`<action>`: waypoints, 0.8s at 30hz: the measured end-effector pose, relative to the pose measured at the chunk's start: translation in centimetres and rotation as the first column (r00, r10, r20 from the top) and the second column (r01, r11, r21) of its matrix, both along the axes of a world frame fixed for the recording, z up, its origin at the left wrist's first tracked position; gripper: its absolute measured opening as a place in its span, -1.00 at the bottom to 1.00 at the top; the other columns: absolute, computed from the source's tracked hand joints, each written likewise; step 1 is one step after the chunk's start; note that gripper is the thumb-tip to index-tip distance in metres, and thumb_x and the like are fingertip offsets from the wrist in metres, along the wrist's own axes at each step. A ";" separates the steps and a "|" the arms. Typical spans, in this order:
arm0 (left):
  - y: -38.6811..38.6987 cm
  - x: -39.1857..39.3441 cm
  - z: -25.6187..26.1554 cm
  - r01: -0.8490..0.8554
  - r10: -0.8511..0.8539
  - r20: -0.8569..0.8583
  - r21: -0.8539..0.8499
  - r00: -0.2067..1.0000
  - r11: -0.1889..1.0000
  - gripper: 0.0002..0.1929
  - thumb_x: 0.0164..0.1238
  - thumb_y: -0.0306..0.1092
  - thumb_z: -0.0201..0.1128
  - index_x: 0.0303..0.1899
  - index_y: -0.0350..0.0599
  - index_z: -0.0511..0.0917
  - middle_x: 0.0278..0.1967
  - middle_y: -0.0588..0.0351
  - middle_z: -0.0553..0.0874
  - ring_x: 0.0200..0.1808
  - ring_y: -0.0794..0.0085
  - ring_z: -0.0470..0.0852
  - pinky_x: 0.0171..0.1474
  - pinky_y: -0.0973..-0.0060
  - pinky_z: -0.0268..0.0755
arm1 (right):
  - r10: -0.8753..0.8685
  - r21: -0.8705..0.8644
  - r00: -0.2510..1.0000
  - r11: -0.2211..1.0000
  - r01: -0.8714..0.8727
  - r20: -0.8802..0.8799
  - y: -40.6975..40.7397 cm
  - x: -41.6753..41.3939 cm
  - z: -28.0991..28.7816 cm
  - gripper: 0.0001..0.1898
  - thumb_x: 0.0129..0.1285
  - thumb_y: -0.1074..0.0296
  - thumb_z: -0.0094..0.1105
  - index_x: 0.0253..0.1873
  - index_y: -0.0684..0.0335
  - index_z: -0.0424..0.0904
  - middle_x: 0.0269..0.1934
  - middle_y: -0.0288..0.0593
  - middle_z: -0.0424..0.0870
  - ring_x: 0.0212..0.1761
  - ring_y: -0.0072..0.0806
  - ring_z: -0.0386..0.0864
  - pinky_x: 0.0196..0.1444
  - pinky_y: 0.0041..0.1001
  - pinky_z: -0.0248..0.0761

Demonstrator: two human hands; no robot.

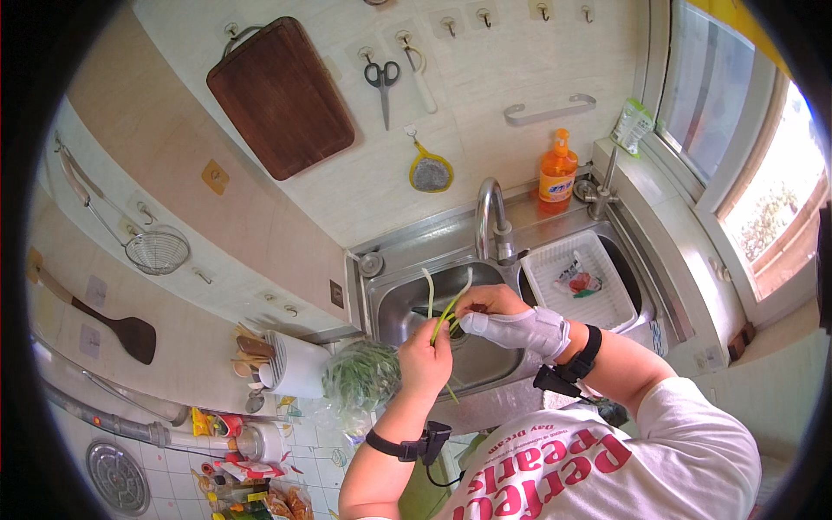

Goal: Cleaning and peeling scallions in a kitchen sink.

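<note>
My left hand (426,357) grips slender green stalks, likely scallions (444,320), between thumb and fingers. Two pale stalk ends (429,292) stick up above the hands, and a thin green tip hangs below them. My right hand (499,305), in a light grey brace (520,331) over the thumb and wrist, pinches the same stalks close beside the left. Both hands are over the left basin of a stainless steel sink (390,318). A dark object on the basin floor is partly hidden behind them.
A curved faucet (489,208) rises behind the hands. To the right, a white draining basket (608,292) holds a small plastic packet (578,281). An orange soap bottle (558,172) stands behind. A clear bag of greens (364,372) and a white utensil holder (302,364) sit left.
</note>
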State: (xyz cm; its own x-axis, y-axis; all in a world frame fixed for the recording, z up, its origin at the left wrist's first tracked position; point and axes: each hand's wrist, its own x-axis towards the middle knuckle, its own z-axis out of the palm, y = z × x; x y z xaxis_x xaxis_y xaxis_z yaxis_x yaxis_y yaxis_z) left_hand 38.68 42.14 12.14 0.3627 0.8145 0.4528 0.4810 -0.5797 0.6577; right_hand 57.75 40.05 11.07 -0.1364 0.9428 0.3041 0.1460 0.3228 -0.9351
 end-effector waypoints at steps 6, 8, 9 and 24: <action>0.4 0.2 -0.5 -0.019 0.019 0.009 0.045 1.000 0.999 -0.89 0.41 -0.40 0.23 -0.22 -0.22 0.64 -0.48 -0.05 0.67 -0.48 0.18 0.67 -0.36 0.37 0.48 | 0.025 0.017 0.989 0.999 -0.028 0.148 0.2 0.7 0.7 -0.85 0.24 0.42 0.29 -0.16 0.36 0.64 -0.27 -0.08 0.72 -0.25 -0.45 0.66 -0.18 -0.46 0.52; 0.5 0.4 -0.7 -0.015 0.016 -0.010 0.100 1.000 0.995 -0.89 0.41 -0.39 0.23 -0.22 -0.22 0.64 -0.50 -0.03 0.65 -0.50 0.22 0.66 -0.37 0.38 0.47 | 0.028 0.091 0.986 0.995 -0.044 0.166 0.2 0.7 0.5 -0.86 0.23 0.42 0.29 -0.18 0.36 0.64 -0.28 -0.08 0.71 -0.25 -0.44 0.66 -0.18 -0.45 0.52; 0.6 0.5 -0.9 -0.015 0.016 -0.006 0.086 1.000 0.996 -0.89 0.41 -0.39 0.23 -0.22 -0.22 0.64 -0.52 -0.03 0.65 -0.51 0.24 0.65 -0.37 0.39 0.47 | -0.018 0.105 0.991 0.994 0.004 0.133 0.2 0.4 0.2 -0.84 0.20 0.38 0.31 -0.20 0.35 0.64 -0.33 -0.06 0.69 -0.32 -0.41 0.64 -0.23 -0.42 0.50; 1.1 -1.5 -1.3 0.070 0.009 0.169 -0.459 0.986 0.886 -0.76 0.52 -0.19 0.17 -0.17 -0.14 0.68 -0.59 0.22 0.60 -0.54 0.58 0.55 -0.41 0.51 0.39 | -0.272 0.045 0.953 0.962 0.268 0.135 -1.3 2.3 1.5 -0.69 0.21 0.33 0.39 0.03 0.24 0.63 -0.25 -0.16 0.60 -0.28 -0.46 0.58 -0.20 -0.50 0.47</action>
State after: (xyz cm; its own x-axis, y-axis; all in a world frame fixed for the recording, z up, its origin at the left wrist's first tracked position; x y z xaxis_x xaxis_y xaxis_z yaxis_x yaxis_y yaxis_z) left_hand 37.22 43.28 10.86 0.3452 0.9349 0.0825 0.3321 -0.2039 0.9209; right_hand 60.10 38.70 12.56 0.0796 0.9423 0.3251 0.3589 0.2771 -0.8913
